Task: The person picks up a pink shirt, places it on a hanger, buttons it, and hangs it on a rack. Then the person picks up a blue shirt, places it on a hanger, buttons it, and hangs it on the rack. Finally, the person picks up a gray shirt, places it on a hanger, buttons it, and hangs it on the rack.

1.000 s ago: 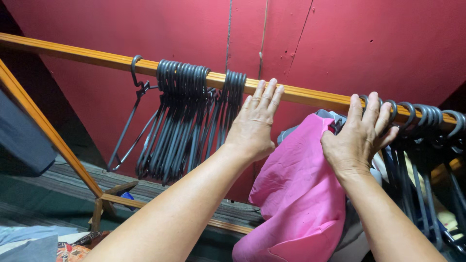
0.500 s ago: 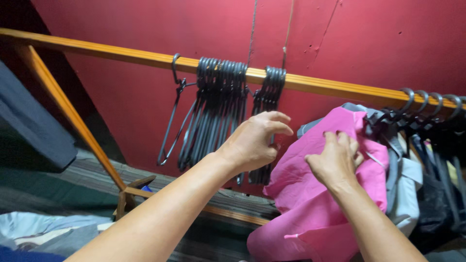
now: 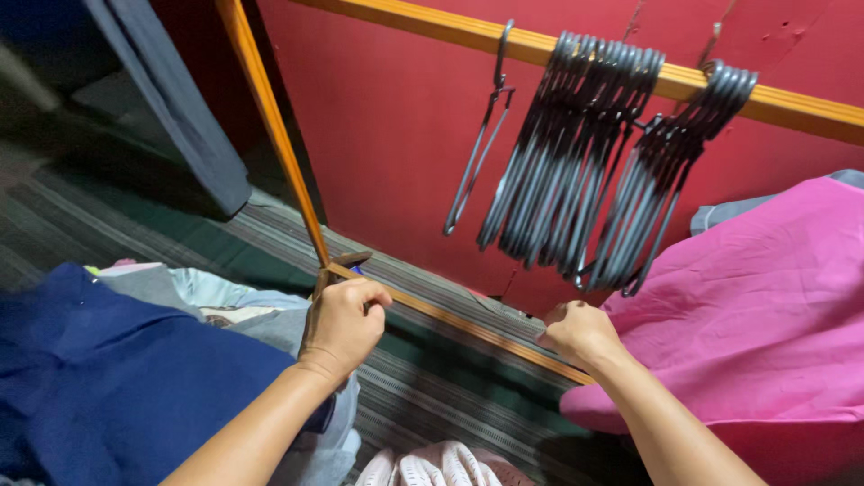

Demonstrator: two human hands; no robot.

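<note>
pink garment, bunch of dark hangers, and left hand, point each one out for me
pink garment (image 3: 765,297), head view, on the middle of the cloth.
dark hangers (image 3: 576,162), head view, on the middle of the hanging bunch.
left hand (image 3: 344,322), head view, on the back of the hand.

Red wall (image 3: 396,135), orange wooden rail (image 3: 450,22), dark grey hangers (image 3: 576,153).
Pink garment (image 3: 756,306) beside the right hand (image 3: 580,331); navy blue cloth (image 3: 117,378) left of the left hand (image 3: 345,322); grey-green striped floor covering (image 3: 432,387) below both.
</note>
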